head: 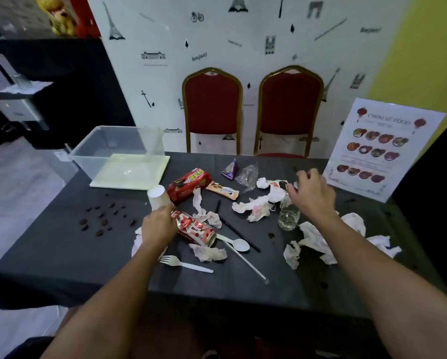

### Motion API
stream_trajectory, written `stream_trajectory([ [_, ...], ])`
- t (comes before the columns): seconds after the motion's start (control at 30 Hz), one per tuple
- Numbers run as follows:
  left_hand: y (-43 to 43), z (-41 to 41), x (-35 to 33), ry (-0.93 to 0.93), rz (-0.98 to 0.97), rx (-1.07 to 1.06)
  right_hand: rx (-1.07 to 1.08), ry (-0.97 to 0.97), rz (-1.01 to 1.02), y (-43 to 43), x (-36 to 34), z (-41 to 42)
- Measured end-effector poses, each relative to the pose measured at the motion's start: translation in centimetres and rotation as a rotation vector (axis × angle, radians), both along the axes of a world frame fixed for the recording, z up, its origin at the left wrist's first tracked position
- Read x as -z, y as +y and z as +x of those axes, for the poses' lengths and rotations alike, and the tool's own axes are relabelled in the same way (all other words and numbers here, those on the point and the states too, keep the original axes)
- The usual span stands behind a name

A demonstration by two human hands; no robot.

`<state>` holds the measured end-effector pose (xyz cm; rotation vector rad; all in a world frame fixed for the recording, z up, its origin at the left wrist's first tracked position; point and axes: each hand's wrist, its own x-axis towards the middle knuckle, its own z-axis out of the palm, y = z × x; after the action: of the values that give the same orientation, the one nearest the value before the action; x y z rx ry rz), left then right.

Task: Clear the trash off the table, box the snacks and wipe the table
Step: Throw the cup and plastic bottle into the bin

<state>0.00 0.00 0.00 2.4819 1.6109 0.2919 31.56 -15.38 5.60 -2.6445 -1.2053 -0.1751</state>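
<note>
Left hand [159,225]: grip round upturned paper cup [159,197], mid-counter [61,268], touching soda can [196,228]. Right hand [311,194]: grip wide, holding nothing, over crumpled tissues [256,207] near menu card [383,149]. Clear box [118,151] at far-left corner; snack packs [188,183] just beside it.

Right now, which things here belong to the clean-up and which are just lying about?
Part of the job: paper cup in the left hand, red can, crumpled tissues, plastic fork, spoon, red snack pack, clear box.
Just there: red chairs, menu sign.
</note>
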Motion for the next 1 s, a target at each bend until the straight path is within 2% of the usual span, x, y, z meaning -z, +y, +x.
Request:
stream_trajectory([
  [0.07, 0.1, -0.2, -0.1, -0.002, -0.009, -0.056, 0.042, 0.122, 0.013, 0.1, 0.2, -0.1],
  [0.17, 1.3, -0.4, -0.2, 0.020, -0.023, -0.114, -0.015, 0.156, -0.015, 0.5, 0.8, -0.3],
  [0.47, 7.9, -0.2, -0.4, 0.198, -0.122, -0.128, -0.157, 0.045, 0.133, 4.3, -2.7, -3.1],
  [0.63, 10.6, -0.6, 0.2, 0.255, -0.258, -0.031, -0.210, 0.027, 0.298, 9.1, -5.2, -7.0],
  [0.73, 12.1, -1.4, 1.1, 0.100, -0.270, -0.008, -0.269, 0.009, 0.431, 13.0, -6.4, -11.0],
  [0.83, 13.0, -3.2, 1.5, -0.166, -0.339, -0.006, -0.338, 0.035, 0.556, 17.3, -7.7, -15.9],
  [1.0, 13.8, -8.9, 0.8, -0.613, -0.287, -0.174, -0.415, 0.118, 0.755, 23.8, -9.8, -25.1],
])
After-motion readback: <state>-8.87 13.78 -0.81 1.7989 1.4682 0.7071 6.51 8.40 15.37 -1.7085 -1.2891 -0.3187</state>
